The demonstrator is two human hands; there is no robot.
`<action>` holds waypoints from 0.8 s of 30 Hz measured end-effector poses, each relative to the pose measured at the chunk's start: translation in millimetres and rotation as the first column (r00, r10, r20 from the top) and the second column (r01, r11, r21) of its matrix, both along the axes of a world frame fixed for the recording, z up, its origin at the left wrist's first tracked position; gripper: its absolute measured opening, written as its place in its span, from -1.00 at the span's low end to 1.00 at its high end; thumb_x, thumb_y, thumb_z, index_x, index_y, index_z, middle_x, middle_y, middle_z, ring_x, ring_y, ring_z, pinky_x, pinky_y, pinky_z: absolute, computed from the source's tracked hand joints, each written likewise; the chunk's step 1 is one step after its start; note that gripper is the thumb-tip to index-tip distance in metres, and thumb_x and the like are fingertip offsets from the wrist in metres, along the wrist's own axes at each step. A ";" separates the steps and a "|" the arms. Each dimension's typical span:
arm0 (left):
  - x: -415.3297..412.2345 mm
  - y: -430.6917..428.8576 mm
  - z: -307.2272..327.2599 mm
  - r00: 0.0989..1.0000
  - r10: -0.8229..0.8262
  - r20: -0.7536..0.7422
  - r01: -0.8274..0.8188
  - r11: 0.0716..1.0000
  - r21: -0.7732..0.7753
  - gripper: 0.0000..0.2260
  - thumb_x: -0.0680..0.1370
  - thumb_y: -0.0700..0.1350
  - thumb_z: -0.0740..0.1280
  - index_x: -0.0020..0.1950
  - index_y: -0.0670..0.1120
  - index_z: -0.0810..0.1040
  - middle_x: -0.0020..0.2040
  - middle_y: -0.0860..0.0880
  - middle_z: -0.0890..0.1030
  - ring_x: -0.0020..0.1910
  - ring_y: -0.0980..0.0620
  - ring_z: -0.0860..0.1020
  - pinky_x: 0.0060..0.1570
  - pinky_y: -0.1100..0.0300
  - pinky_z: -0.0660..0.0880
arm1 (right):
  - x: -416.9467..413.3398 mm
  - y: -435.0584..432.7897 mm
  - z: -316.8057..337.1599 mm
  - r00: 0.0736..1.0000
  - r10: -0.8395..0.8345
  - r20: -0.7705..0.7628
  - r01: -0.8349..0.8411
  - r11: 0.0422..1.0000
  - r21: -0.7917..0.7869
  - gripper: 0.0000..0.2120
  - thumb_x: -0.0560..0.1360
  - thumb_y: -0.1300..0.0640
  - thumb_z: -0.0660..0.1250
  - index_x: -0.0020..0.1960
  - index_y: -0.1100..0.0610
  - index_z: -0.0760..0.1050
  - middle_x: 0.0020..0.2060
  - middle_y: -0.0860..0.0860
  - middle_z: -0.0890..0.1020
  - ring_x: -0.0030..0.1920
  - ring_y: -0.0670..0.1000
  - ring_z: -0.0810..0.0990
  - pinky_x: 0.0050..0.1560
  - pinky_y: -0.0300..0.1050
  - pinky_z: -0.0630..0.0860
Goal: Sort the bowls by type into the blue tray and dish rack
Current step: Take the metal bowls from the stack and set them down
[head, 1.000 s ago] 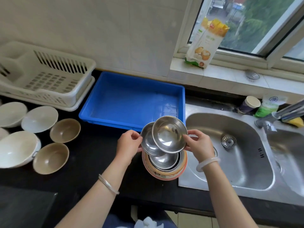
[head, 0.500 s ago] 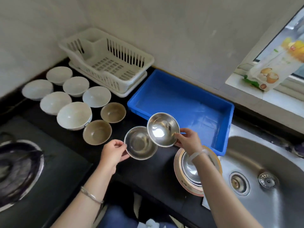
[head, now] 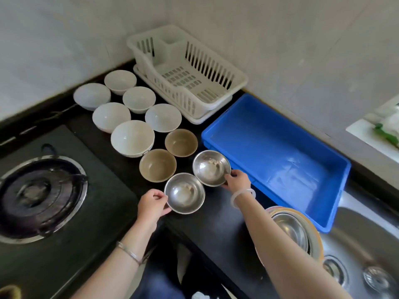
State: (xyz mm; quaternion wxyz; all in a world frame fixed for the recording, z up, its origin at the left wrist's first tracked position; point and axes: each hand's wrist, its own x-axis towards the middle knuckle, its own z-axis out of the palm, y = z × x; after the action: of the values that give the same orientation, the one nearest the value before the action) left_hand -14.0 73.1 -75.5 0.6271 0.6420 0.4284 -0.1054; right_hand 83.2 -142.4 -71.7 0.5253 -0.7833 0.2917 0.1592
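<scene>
My left hand (head: 152,205) grips the rim of a steel bowl (head: 184,193) low over the black counter. My right hand (head: 236,180) holds a second steel bowl (head: 211,168) just beyond it, beside the empty blue tray (head: 278,158). Two brown bowls (head: 157,165) (head: 181,142) sit just left of the steel ones. Several white bowls (head: 132,138) stand further left. The white dish rack (head: 185,74) is empty against the wall. A stack of steel bowls in an orange bowl (head: 295,231) sits at the sink's edge under my right forearm.
A gas burner (head: 38,197) takes up the left counter. The steel sink (head: 367,255) lies at the right. A windowsill with a green-and-white packet (head: 386,130) is at the far right. The tiled wall runs behind the rack and tray.
Both hands have carried the two steel bowls left and down, from above the stack to the counter next to the brown bowls. The view has swung left toward the stove.
</scene>
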 end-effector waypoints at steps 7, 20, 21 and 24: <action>1.3 3.7 -3.3 1.000 -0.013 -0.009 0.013 1.000 0.013 -0.94 0.52 -0.28 0.31 -0.13 -0.16 0.49 -0.10 -0.15 0.55 -0.15 -0.03 0.57 -0.33 0.21 0.56 | 2.8 5.6 -12.5 0.997 -0.072 -0.035 0.073 0.997 0.030 -0.89 0.52 0.27 0.25 0.02 0.13 0.48 -0.27 -0.01 0.57 -0.33 -0.11 0.58 -0.25 -0.21 0.60; -2.1 2.8 -1.1 1.000 -0.029 0.012 0.028 0.999 0.032 -0.90 0.52 -0.25 0.33 -0.02 -0.08 0.51 -0.06 -0.06 0.55 -0.07 -0.06 0.59 -0.31 0.22 0.56 | 2.5 14.3 -20.1 0.987 -0.140 -0.083 0.153 0.972 0.178 -0.74 0.53 0.22 0.28 0.22 0.19 0.46 0.03 0.13 0.60 -0.04 0.06 0.63 -0.09 -0.11 0.62; -2.3 2.3 -1.0 1.000 -0.024 0.014 0.024 0.999 0.038 -0.90 0.52 -0.25 0.32 -0.03 -0.08 0.51 -0.06 -0.06 0.55 -0.06 -0.07 0.59 -0.30 0.21 0.56 | 2.1 14.4 -20.5 0.987 -0.140 -0.085 0.153 0.971 0.184 -0.74 0.54 0.22 0.28 0.22 0.19 0.46 0.05 0.13 0.61 -0.05 0.05 0.63 -0.09 -0.12 0.62; -1.8 1.0 -0.4 1.000 -0.012 0.023 0.010 0.998 0.063 -0.90 0.52 -0.26 0.32 -0.03 -0.08 0.51 -0.07 -0.06 0.55 -0.07 -0.07 0.59 -0.25 0.19 0.56 | 0.9 14.4 -21.2 0.987 -0.137 -0.089 0.153 0.965 0.213 -0.73 0.54 0.23 0.27 0.23 0.20 0.46 0.06 0.15 0.62 -0.07 0.05 0.65 -0.10 -0.13 0.62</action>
State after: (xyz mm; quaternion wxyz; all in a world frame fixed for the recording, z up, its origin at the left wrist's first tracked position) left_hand -15.8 74.1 -76.0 0.6110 0.6649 0.4206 -0.0877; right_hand 84.1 -128.0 -93.0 0.6077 -0.6908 0.3480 0.1802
